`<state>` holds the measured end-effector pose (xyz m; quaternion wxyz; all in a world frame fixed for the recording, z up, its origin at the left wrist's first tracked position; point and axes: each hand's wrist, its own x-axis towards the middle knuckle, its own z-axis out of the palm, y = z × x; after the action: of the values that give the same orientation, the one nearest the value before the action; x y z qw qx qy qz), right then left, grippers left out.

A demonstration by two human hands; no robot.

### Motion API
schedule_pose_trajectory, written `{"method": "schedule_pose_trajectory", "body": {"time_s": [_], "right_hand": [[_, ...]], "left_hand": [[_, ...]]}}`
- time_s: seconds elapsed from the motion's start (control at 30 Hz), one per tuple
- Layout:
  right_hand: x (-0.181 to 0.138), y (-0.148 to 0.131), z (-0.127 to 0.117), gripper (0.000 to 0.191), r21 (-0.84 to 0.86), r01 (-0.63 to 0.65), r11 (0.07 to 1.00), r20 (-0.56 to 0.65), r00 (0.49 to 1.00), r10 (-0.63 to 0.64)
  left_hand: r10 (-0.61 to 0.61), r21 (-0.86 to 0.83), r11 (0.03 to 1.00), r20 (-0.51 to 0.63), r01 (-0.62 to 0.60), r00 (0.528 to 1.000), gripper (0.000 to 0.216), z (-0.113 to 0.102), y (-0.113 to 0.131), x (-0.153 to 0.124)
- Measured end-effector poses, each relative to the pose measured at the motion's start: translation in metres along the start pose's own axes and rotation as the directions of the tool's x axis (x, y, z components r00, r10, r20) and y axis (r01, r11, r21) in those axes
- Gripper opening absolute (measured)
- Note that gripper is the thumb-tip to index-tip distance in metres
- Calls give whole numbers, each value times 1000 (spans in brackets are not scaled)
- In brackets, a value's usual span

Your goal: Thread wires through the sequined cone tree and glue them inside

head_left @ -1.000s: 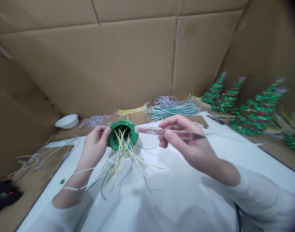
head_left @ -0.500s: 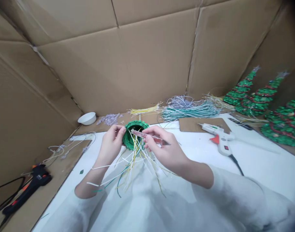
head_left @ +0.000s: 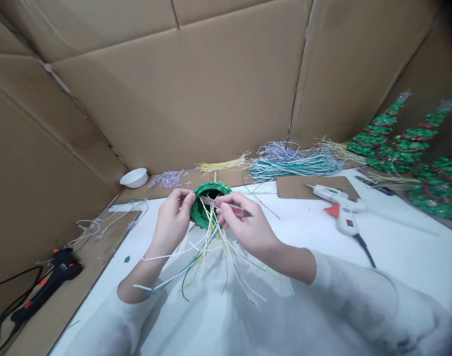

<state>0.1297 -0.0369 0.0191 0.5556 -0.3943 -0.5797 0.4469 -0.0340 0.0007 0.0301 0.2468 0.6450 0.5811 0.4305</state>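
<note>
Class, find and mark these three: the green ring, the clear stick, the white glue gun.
green ring (head_left: 211, 187), head view, on its far rim.
clear stick (head_left: 210, 200), head view, on its bare end over the ring.
white glue gun (head_left: 343, 219), head view, on its handle.

The ring (head_left: 211, 188) is glittery green, its strands (head_left: 196, 257) yellow, white, teal; the tool (head_left: 226, 204) reddish-clear.

Loose white sleeves (head_left: 359, 296) (perhaps fleece), forearms bare.
</note>
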Motion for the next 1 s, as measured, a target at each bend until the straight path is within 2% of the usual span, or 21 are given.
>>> {"method": "schedule_pose_trajectory", "body": {"time_s": [0.27,0.6,1.0], "right_hand": [[0,3,3,16,158,-32,987,-8,999,33],[-3,1,1,13,268,-128,955,-53,988,147],[-5,5,2,14,307,-84,948,-62,992,108]], "left_hand": [[-1,2,1000,-16,1,1000,33,1,-5,0],[-22,-60,998,-9,21,1000,33,6,0,-4],[-1,-27,1000,-54,0,999,27,11,3,-9]]}}
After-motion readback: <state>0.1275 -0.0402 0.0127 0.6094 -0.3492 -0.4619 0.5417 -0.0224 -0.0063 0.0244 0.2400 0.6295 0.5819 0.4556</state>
